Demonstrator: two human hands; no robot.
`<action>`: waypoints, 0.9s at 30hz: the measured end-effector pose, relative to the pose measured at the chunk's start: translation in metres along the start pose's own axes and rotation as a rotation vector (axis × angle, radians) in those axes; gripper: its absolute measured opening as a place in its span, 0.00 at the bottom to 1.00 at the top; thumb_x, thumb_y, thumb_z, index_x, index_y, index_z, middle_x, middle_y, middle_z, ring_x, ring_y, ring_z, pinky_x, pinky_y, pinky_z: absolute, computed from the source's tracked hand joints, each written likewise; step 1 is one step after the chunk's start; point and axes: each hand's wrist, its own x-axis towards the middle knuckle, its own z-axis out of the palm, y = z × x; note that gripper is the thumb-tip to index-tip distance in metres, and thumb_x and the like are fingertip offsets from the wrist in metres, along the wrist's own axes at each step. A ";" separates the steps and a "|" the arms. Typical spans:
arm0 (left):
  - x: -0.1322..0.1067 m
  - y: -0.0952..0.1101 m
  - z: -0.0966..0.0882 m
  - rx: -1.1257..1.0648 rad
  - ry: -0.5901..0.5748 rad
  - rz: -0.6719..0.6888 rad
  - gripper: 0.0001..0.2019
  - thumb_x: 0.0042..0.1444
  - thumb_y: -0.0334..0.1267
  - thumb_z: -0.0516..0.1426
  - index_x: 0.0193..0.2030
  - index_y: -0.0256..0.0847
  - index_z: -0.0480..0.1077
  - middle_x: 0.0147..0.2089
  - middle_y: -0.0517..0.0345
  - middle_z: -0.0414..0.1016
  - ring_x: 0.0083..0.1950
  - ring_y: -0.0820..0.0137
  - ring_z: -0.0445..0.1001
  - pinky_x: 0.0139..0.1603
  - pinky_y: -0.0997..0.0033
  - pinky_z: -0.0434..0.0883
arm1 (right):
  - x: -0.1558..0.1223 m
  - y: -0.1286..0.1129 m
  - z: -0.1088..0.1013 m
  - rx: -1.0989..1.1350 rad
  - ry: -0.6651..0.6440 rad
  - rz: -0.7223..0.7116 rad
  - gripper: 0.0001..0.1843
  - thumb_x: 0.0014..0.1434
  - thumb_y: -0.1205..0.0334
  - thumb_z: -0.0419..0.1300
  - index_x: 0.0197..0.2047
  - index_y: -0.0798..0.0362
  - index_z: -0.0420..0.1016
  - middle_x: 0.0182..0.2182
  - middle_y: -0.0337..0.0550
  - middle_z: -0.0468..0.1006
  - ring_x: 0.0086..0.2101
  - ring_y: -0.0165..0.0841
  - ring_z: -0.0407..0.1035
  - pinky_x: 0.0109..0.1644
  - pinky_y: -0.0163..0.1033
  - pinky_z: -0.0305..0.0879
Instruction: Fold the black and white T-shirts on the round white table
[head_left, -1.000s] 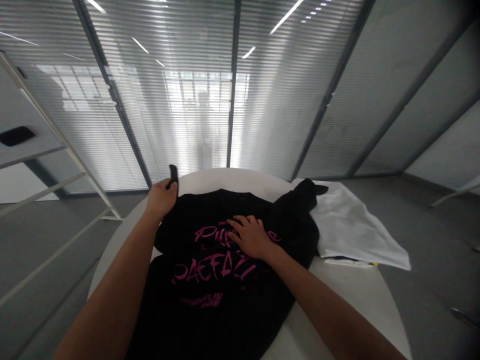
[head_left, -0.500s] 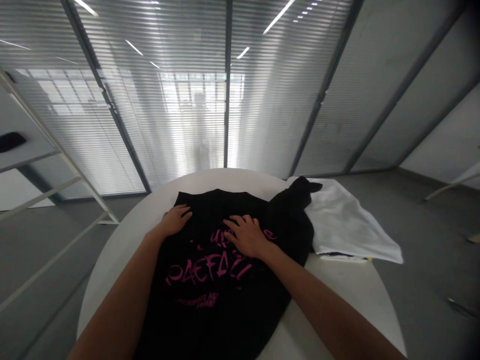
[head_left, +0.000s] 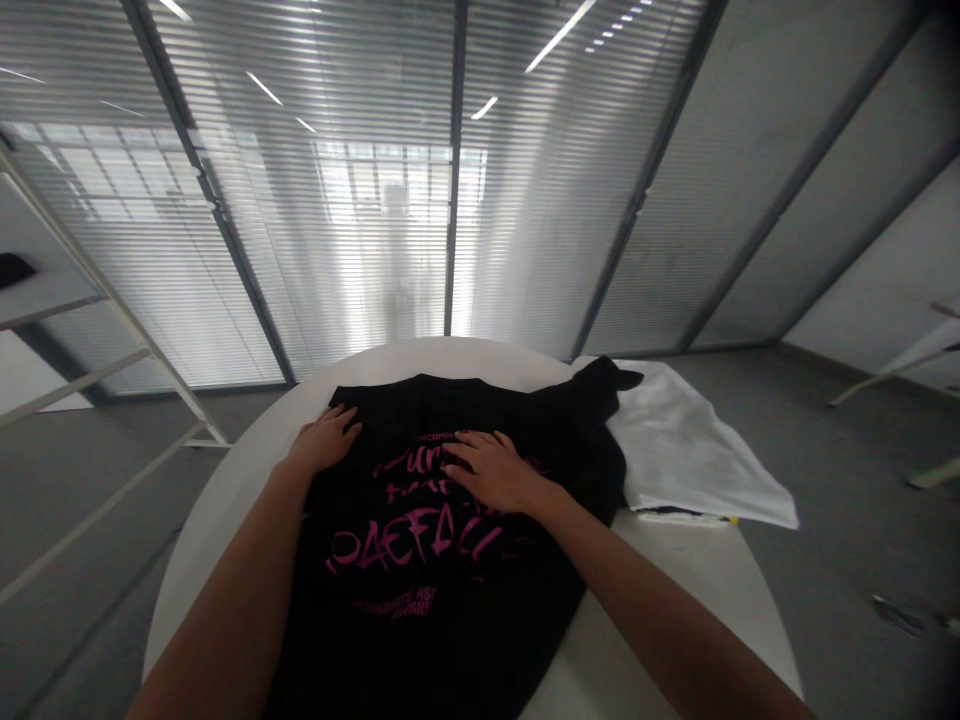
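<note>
A black T-shirt [head_left: 442, 620] with magenta brush lettering lies spread on a round white table [head_left: 660, 590]. My left hand [head_left: 324, 442] rests flat on the shirt's upper left part, fingers apart, holding nothing. My right hand [head_left: 495, 472] presses flat on the middle of the print and covers some letters. A bunched black sleeve [head_left: 592, 400] sticks out at the shirt's upper right. It overlaps a white cloth [head_left: 690, 450] lying next to the shirt.
A white metal shelf frame [head_left: 97, 300] stands at the left, beyond the table edge. Behind the table runs a glass partition with blinds [head_left: 360, 220]. Grey floor surrounds the table, and a dark strip of something pokes from under the white cloth.
My left hand has let go of the raised shirt edge and come down flat on the shirt. That side now lies smoother, and more of the print shows.
</note>
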 end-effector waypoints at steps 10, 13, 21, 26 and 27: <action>-0.011 0.050 -0.003 -0.013 -0.133 0.090 0.32 0.62 0.55 0.43 0.71 0.50 0.51 0.74 0.43 0.44 0.74 0.49 0.39 0.66 0.36 0.44 | -0.002 0.000 0.005 0.030 -0.183 -0.026 0.36 0.63 0.40 0.46 0.71 0.41 0.49 0.71 0.47 0.45 0.68 0.48 0.36 0.66 0.64 0.32; -0.016 0.065 -0.002 -0.008 -0.175 0.086 0.31 0.62 0.53 0.44 0.72 0.52 0.49 0.75 0.45 0.40 0.74 0.48 0.37 0.66 0.34 0.43 | -0.002 0.003 0.003 0.038 -0.222 -0.032 0.37 0.63 0.39 0.46 0.71 0.41 0.47 0.71 0.46 0.42 0.69 0.47 0.33 0.67 0.63 0.28; -0.016 0.067 0.006 -0.031 -0.061 0.151 0.33 0.61 0.59 0.42 0.71 0.50 0.52 0.75 0.46 0.42 0.74 0.52 0.37 0.68 0.41 0.42 | -0.002 0.006 -0.001 0.043 -0.264 -0.057 0.40 0.62 0.36 0.45 0.72 0.43 0.44 0.71 0.47 0.40 0.69 0.48 0.30 0.67 0.64 0.27; -0.014 0.060 0.015 -0.051 -0.080 0.175 0.33 0.62 0.60 0.42 0.71 0.54 0.50 0.74 0.51 0.44 0.74 0.54 0.40 0.68 0.41 0.40 | -0.002 0.004 0.007 0.028 -0.191 -0.054 0.38 0.64 0.39 0.45 0.72 0.43 0.44 0.71 0.45 0.40 0.69 0.46 0.31 0.67 0.63 0.26; -0.013 0.059 0.015 -0.058 -0.077 0.181 0.32 0.61 0.60 0.42 0.71 0.55 0.51 0.74 0.52 0.44 0.74 0.55 0.40 0.68 0.41 0.41 | -0.002 0.004 0.009 0.025 -0.171 -0.048 0.37 0.64 0.39 0.45 0.72 0.43 0.45 0.71 0.44 0.40 0.69 0.45 0.31 0.67 0.62 0.25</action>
